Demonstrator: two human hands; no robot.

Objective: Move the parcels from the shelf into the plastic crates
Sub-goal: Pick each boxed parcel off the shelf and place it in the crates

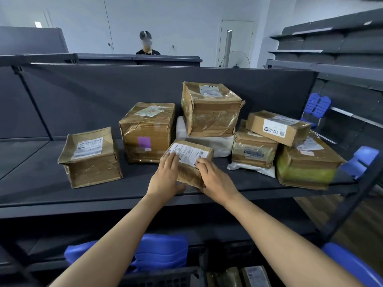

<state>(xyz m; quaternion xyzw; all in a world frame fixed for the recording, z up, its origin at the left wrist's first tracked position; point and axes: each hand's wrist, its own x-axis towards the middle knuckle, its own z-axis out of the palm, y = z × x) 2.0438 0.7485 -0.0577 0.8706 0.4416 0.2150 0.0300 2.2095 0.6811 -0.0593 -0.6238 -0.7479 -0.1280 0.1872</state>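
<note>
A small taped cardboard parcel [189, 156] with a white label lies near the front of the dark shelf [41, 183]. My left hand [165, 176] lies on its left side, fingers over the top and thumb at the front. My right hand [214, 177] holds its right side, fingers curled over the label. Around it on the shelf stand several more parcels: a dented box [91, 157] at the left, a box with a purple sticker [146, 131], and a tall box [210, 108] on a white soft package [207, 139].
Stacked parcels [277, 126] crowd the shelf's right end. A dark plastic crate [165, 279] with parcels inside [255, 276] shows at the bottom. Blue plastic stools [161, 251] sit below and to the right. A person [147, 45] stands behind the shelf.
</note>
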